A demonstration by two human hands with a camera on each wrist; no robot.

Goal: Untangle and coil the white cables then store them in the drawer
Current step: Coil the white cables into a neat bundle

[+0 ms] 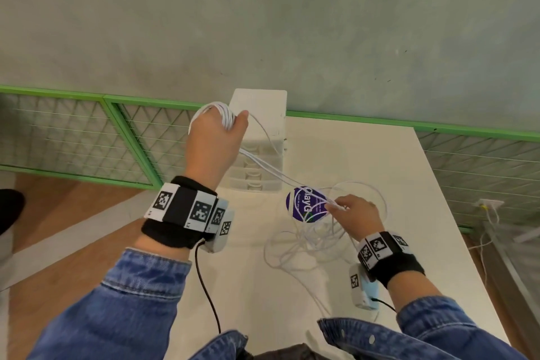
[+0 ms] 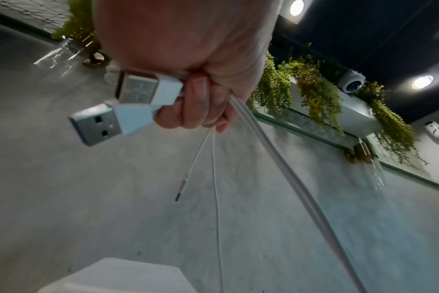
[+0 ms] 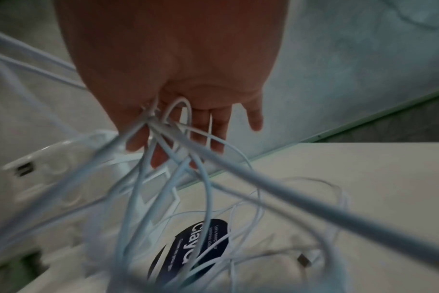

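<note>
**Both hands on the white cables, tangle on counter**

Near edge: denim sleeves, marker bands on both wrists. Loose loops of white cables (image 1: 295, 251) lay in a tangle on the white counter (image 1: 432, 242), right of centre, partly over a round purple sticker (image 1: 306, 204).

Right hand (image 1: 358, 215) hung low over the tangle, thumb and forefinger pinched on several strands where they met; other fingers (image 3: 219, 126) hung straight and loose. Strands fanned down from the pinch to the counter, a few ran up and left toward the other hand.

Left hand (image 1: 214, 140) was raised higher and farther left, fist closed round a bundle of coils (image 1: 223, 114). Wrist view: two USB-A plugs (image 2: 108, 123) stuck out of the fist side by side, thin leads hung below it, one ending in a small plug (image 2: 179, 190).

Far: white drawer unit (image 1: 260, 137) stood on the counter's far left corner against the grey wall (image 1: 292, 23), just behind the left hand. Drawers looked closed, as far as visible. Green mesh railing (image 1: 73, 131) ran along the far side.
</note>
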